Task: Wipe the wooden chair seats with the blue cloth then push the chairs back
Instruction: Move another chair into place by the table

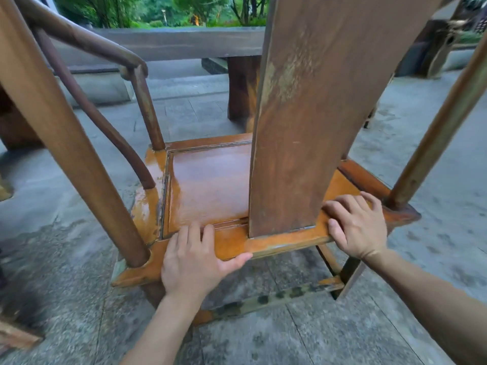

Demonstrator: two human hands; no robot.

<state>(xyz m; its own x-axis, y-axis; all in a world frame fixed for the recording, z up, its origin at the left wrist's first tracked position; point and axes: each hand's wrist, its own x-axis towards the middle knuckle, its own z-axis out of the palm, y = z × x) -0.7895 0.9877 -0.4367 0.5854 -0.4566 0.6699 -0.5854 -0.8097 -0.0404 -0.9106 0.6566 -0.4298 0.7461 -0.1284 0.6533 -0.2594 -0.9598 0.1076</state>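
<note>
Gripping seat rail (276,242): left hand (192,262), right hand (355,227).

Outdoor pavilion/patio: stone paving (290,338), wood table (179,40), trees (184,9) behind.

chair seat (208,185): glossy orange wood | back splat (316,114): worn matt wood | floor (329,335): rough stone

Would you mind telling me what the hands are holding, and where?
Both hands grip the wooden chair by its seat's back rail: left hand left of the backrest splat, right hand right of it.
</note>
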